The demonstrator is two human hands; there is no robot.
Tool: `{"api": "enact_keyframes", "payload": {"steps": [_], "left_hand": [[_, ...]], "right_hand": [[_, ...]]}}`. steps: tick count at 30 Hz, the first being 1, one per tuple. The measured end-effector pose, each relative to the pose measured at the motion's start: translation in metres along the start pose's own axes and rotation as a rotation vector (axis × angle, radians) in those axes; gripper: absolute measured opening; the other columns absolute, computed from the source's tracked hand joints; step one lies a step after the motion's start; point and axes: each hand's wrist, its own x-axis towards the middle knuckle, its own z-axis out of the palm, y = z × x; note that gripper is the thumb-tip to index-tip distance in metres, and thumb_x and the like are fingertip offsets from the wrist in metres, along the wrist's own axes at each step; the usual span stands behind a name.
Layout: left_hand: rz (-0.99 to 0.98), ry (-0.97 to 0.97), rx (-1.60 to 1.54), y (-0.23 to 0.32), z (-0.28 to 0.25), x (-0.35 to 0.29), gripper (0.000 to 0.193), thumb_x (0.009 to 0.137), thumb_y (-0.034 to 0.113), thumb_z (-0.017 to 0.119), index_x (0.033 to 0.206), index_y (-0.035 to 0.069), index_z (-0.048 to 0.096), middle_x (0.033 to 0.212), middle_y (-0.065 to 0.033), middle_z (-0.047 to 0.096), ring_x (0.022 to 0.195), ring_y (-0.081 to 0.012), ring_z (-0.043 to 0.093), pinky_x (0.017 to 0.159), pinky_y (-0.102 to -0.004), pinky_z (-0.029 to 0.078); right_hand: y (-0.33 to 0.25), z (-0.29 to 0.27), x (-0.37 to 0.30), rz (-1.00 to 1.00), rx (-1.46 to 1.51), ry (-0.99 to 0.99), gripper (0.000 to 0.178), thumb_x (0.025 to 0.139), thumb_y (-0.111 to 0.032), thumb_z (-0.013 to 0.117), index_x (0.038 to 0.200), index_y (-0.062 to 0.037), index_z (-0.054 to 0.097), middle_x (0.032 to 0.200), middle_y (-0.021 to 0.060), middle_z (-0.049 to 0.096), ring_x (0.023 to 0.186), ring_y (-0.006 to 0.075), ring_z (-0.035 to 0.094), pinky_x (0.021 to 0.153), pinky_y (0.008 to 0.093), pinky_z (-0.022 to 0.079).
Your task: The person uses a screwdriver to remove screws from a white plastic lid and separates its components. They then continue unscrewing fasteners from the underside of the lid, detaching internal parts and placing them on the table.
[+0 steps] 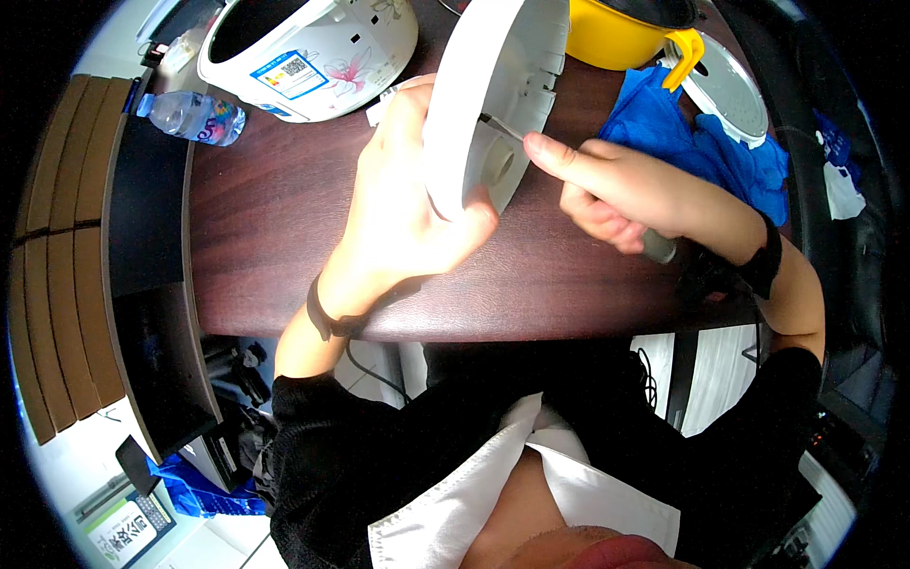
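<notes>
My left hand (403,204) grips a white curved plastic shell (464,104) by its near edge, thumb on the rim, and holds it tilted up above the table. Its inner side, with a round boss (497,161) and notches along the edge, faces right. In my right hand (626,190) is a screwdriver (658,247) with a greyish handle; the fist hides most of it. The thin metal shaft points up and left into the shell, its tip at the inner wall. Whether the tip touches a screw cannot be made out.
On the dark wood table (284,275) stand a white flowered rice cooker body (379,57), a water bottle (194,118) and a yellow pot (616,38). A blue cloth (645,119) and a round lid (725,85) lie at the right. Brown boxes (57,209) line the left.
</notes>
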Motion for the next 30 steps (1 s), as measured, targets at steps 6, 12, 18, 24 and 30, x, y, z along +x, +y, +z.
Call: {"api": "enact_keyframes", "payload": {"steps": [6, 12, 18, 24, 30], "left_hand": [[-0.062, -0.053, -0.038, 0.001, -0.003, 0.0, 0.062, 0.056, 0.014, 0.059, 0.113, -0.004, 0.04, 0.107, -0.0233, 0.05, 0.092, -0.0362, 0.055, 0.079, -0.0411, 0.046], [-0.08, 0.01, -0.075, -0.004, -0.001, 0.0, 0.058, 0.058, 0.012, 0.059, 0.111, -0.004, 0.041, 0.097, -0.0195, 0.054, 0.084, -0.0325, 0.058, 0.074, -0.0381, 0.047], [-0.046, 0.05, -0.09, -0.007, 0.0, 0.004, 0.052, 0.059, 0.009, 0.058, 0.106, -0.003, 0.041, 0.087, -0.017, 0.057, 0.077, -0.0288, 0.06, 0.07, -0.0353, 0.048], [-0.034, 0.05, -0.071, -0.007, -0.001, 0.003, 0.051, 0.059, 0.009, 0.058, 0.106, -0.003, 0.041, 0.087, -0.0174, 0.057, 0.079, -0.0284, 0.061, 0.069, -0.0351, 0.049], [-0.016, 0.044, -0.064, -0.005, 0.0, 0.004, 0.053, 0.059, 0.01, 0.059, 0.107, -0.003, 0.041, 0.089, -0.0176, 0.057, 0.079, -0.0288, 0.061, 0.069, -0.0352, 0.049]], "right_hand": [[-0.01, -0.02, 0.0, -0.586, -1.324, 0.897, 0.069, 0.079, -0.061, 0.049, 0.051, 0.0016, 0.058, 0.038, 0.0129, 0.045, 0.033, 0.0259, 0.046, 0.036, 0.0341, 0.036], [-0.004, -0.019, 0.008, -0.451, -0.841, 0.676, 0.071, 0.079, -0.065, 0.047, 0.041, -0.0039, 0.049, 0.034, 0.007, 0.038, 0.028, 0.019, 0.039, 0.032, 0.03, 0.032], [0.002, -0.008, 0.0, 0.112, 0.141, -0.006, 0.068, 0.087, -0.063, 0.028, 0.039, -0.0156, 0.024, 0.036, -0.0034, 0.027, 0.027, 0.0049, 0.026, 0.027, 0.0185, 0.023], [-0.001, 0.0, 0.003, 0.18, 0.216, -0.16, 0.07, 0.086, -0.067, 0.023, 0.039, -0.0151, 0.025, 0.036, -0.0036, 0.026, 0.028, 0.0046, 0.025, 0.029, 0.0198, 0.025], [-0.001, 0.004, 0.005, 0.159, 0.248, -0.187, 0.07, 0.086, -0.067, 0.023, 0.039, -0.0152, 0.026, 0.036, -0.0037, 0.026, 0.028, 0.0046, 0.025, 0.03, 0.0196, 0.026]]}}
